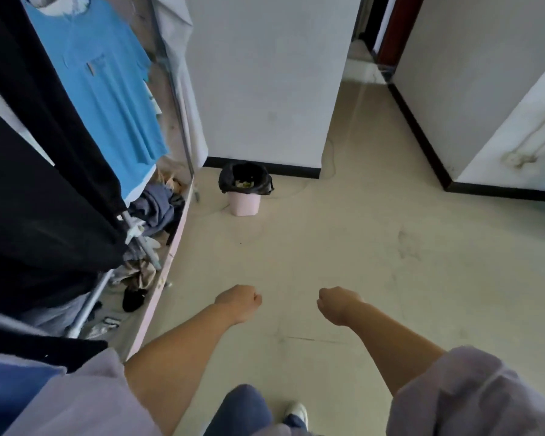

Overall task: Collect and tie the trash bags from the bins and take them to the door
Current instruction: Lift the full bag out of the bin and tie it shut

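Note:
A small pink bin stands on the floor against the white wall, ahead and slightly left. A black trash bag lines it, folded over the rim, with some yellowish scraps inside. My left hand and my right hand are stretched out in front of me, well short of the bin. Both are closed into loose fists with nothing in them.
A clothes rack with a blue shirt and dark garments fills the left side, with piled clothes under it. A doorway with a dark red frame opens at the back right. The beige floor stretches between me and the bin.

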The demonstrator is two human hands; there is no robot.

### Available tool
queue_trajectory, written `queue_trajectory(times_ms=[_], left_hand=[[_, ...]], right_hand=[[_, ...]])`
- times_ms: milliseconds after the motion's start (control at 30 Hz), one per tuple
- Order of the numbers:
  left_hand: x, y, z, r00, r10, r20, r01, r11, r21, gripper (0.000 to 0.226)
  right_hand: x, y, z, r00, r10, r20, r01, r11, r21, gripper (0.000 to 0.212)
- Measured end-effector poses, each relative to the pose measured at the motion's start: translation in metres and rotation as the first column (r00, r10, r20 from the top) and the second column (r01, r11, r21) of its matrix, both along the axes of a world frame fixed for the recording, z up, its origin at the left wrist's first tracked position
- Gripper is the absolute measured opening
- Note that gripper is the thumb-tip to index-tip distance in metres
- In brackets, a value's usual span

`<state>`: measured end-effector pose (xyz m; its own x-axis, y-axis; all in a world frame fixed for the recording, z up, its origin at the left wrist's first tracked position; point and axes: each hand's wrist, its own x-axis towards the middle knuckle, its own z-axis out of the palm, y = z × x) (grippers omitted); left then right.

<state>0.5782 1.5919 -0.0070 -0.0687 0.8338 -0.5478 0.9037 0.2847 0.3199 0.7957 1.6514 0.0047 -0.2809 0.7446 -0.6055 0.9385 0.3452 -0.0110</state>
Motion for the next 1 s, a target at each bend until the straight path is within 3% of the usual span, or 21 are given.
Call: queue_trajectory(times_ms=[100, 333, 700, 833, 1000], left_hand=[[-0.012, 0.053, -0.005, 0.998, 0.058, 0.019, -0.058, 0.998, -0.017, 0.031], [-0.073, 0.195, -0.021, 0.989, 0.146, -0.028, -0.147, 0.988, -0.039, 0.039], [-0.19, 0.433, -0.021, 0.989, 0.134, -0.062, -0.138, 0.988, -0.067, 0.032], [-0.205, 0.505, -0.042, 0.988, 0.154, -0.022, -0.155, 0.981, -0.118, 0.035], [-0.222, 0.592, -0.095, 0.958, 0.288, -0.012, -0.287, 0.952, -0.107, 0.037]], right_hand=[[-0.011, 0.065, -0.001, 0.999, 0.052, 0.002, -0.052, 0.998, -0.018, 0.039], [-0.076, 0.216, -0.022, 0.993, 0.117, -0.032, -0.118, 0.992, -0.034, 0.039], [-0.174, 0.436, -0.033, 0.991, -0.051, -0.125, 0.037, 0.994, -0.104, 0.038], [-0.194, 0.515, -0.052, 0.99, -0.051, -0.13, 0.034, 0.991, -0.127, 0.037], [-0.224, 0.623, -0.098, 0.987, -0.003, -0.162, -0.017, 0.992, -0.123, 0.037]])
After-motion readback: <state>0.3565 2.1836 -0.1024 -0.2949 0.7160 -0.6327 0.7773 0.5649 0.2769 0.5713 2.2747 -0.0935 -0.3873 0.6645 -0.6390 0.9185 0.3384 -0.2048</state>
